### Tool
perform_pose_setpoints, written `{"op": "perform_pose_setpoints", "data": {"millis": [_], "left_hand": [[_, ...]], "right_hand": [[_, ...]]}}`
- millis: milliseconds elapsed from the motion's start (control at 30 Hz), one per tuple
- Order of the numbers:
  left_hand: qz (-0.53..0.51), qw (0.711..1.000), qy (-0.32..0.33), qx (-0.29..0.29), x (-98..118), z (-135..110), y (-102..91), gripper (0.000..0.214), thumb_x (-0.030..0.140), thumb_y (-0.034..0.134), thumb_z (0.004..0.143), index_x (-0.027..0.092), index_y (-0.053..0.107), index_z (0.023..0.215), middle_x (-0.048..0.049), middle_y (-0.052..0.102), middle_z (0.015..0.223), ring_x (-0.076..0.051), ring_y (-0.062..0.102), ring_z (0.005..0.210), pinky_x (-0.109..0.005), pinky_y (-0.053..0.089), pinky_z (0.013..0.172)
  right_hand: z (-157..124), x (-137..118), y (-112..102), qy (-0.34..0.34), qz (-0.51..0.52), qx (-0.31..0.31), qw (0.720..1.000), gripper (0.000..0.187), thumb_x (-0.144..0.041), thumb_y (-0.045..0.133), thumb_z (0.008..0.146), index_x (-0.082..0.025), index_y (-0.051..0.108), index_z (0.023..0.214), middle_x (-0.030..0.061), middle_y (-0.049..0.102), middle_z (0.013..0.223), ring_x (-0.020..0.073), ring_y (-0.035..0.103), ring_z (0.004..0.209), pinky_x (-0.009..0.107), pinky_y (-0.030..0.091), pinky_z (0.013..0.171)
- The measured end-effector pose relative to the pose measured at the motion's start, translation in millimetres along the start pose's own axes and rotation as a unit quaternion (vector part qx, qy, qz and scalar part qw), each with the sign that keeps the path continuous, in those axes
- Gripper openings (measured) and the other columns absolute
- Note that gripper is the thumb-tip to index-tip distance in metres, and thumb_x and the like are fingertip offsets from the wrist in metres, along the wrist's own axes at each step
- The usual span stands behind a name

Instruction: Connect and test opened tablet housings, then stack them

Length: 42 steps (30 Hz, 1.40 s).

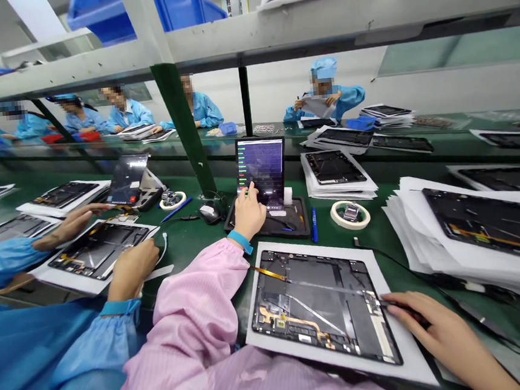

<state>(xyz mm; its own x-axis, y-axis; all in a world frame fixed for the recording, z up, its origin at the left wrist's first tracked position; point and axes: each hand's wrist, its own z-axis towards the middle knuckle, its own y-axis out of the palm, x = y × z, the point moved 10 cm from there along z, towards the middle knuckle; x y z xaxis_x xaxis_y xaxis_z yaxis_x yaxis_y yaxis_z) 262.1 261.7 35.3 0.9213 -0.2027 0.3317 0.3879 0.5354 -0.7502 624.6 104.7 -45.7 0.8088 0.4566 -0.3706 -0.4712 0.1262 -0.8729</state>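
My left hand [250, 213] reaches forward with its fingers stretched out, the fingertips at the lit screen [264, 170] of an upright tablet display. It holds nothing. In front of me an opened tablet housing [315, 302] lies on white sheets [410, 352], its flat cables and inner parts bare. An orange ribbon cable [269, 272] sticks out past its left edge, toward the display. At the housing's right edge my right hand [419, 320] is closed on a dark, slim plug-like piece, mostly hidden by the fingers, its tip against the edge.
To the right stand stacked housings with paper [413, 236] and a black cable [407, 270]. A tape roll [336, 214], a blue pen [314, 225] and a mouse [210, 212] lie behind. A co-worker's hands [134, 266] work close on the left. A shelf beam [273, 33] crosses overhead.
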Motion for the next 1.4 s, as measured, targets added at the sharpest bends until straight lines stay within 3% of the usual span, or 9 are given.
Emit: {"op": "perform_pose_setpoints", "data": {"millis": [333, 433, 567, 700, 800, 1000, 1133, 1233, 1400], "left_hand": [[0.018, 0.999, 0.03, -0.013, 25, 28, 2.4, 0.05, 0.012, 0.044, 0.08, 0.007, 0.044, 0.13, -0.017, 0.046, 0.141, -0.03, 0.032, 0.134, -0.045, 0.034, 0.106], [0.028, 0.999, 0.021, -0.02, 34, 24, -4.1, 0.05, 0.012, 0.045, 0.08, 0.005, 0.043, 0.13, -0.0185, 0.047, 0.139, -0.033, 0.031, 0.134, -0.047, 0.034, 0.105], [-0.029, 0.994, 0.057, -0.086, 82, -13, -6.9, 0.043, 0.011, 0.048, 0.079, 0.011, 0.049, 0.122, -0.0153, 0.058, 0.121, -0.029, 0.048, 0.118, -0.042, 0.042, 0.098], [-0.083, 0.962, 0.188, -0.182, 150, -68, 11.9, 0.018, 0.026, 0.052, 0.089, 0.018, 0.06, 0.103, -0.0095, 0.062, 0.099, -0.025, 0.054, 0.098, -0.038, 0.047, 0.086], [-0.092, 0.937, 0.241, -0.235, 171, -94, 33.5, 0.023, 0.039, 0.057, 0.09, 0.017, 0.063, 0.086, -0.0097, 0.061, 0.092, -0.027, 0.053, 0.094, -0.04, 0.046, 0.082], [-0.188, 0.915, 0.176, -0.311, 163, -99, 61.9, 0.008, 0.019, 0.052, 0.091, 0.018, 0.056, 0.084, -0.0044, 0.062, 0.084, -0.021, 0.057, 0.082, -0.033, 0.044, 0.074], [-0.13, 0.922, 0.195, -0.307, 160, -101, 61.8, 0.013, 0.03, 0.059, 0.089, 0.018, 0.058, 0.088, -0.0065, 0.064, 0.087, -0.024, 0.058, 0.085, -0.034, 0.043, 0.073], [-0.086, 0.916, 0.238, -0.31, 164, -106, 64.9, 0.021, 0.035, 0.053, 0.093, 0.017, 0.06, 0.084, -0.0078, 0.064, 0.085, -0.026, 0.058, 0.084, -0.035, 0.043, 0.073], [-0.083, 0.911, 0.195, -0.354, 157, -107, 76.5, 0.029, 0.035, 0.038, 0.099, 0.017, 0.059, 0.091, -0.0089, 0.066, 0.088, -0.025, 0.062, 0.08, -0.033, 0.042, 0.069]], "right_hand": [[1, -7, -4, 0.002, 0.008, 0.0, 1.0, 0.036, -0.052, 0.05, 0.091, -0.025, 0.072, 0.1, 0.0068, 0.071, 0.099, 0.0232, 0.068, 0.088, 0.035, 0.058, 0.078], [2, -8, -3, -0.008, 0.006, 0.001, 1.0, 0.034, -0.05, 0.051, 0.091, -0.025, 0.072, 0.1, 0.0066, 0.071, 0.096, 0.0219, 0.068, 0.085, 0.034, 0.058, 0.075], [4, -20, -6, -0.054, -0.015, 0.006, 0.998, 0.032, -0.046, 0.05, 0.093, -0.024, 0.07, 0.106, 0.0055, 0.068, 0.086, 0.0195, 0.066, 0.078, 0.031, 0.056, 0.07], [2, -46, -14, -0.082, -0.063, -0.013, 0.995, 0.029, -0.037, 0.045, 0.097, -0.021, 0.068, 0.101, 0.0065, 0.066, 0.085, 0.0193, 0.063, 0.078, 0.032, 0.054, 0.071], [0, -64, -16, -0.072, -0.093, -0.043, 0.992, 0.027, -0.027, 0.04, 0.098, -0.019, 0.066, 0.098, 0.0088, 0.065, 0.091, 0.0207, 0.062, 0.084, 0.036, 0.054, 0.077], [-3, -79, 1, -0.07, -0.111, -0.095, 0.987, 0.033, -0.007, 0.037, 0.093, -0.014, 0.054, 0.121, 0.0127, 0.061, 0.104, 0.0234, 0.059, 0.094, 0.04, 0.054, 0.082], [5, -81, 0, -0.063, -0.035, -0.113, 0.991, 0.023, -0.013, 0.041, 0.095, -0.017, 0.052, 0.115, 0.0105, 0.06, 0.102, 0.0225, 0.058, 0.096, 0.04, 0.053, 0.084], [7, -83, -5, -0.058, 0.013, -0.129, 0.99, 0.023, -0.012, 0.042, 0.094, -0.017, 0.049, 0.115, 0.0103, 0.059, 0.107, 0.0217, 0.057, 0.1, 0.039, 0.052, 0.087], [4, -74, -10, -0.008, -0.051, -0.109, 0.993, 0.026, -0.015, 0.038, 0.096, -0.014, 0.047, 0.12, 0.0119, 0.06, 0.102, 0.0234, 0.057, 0.094, 0.04, 0.05, 0.082]]}}
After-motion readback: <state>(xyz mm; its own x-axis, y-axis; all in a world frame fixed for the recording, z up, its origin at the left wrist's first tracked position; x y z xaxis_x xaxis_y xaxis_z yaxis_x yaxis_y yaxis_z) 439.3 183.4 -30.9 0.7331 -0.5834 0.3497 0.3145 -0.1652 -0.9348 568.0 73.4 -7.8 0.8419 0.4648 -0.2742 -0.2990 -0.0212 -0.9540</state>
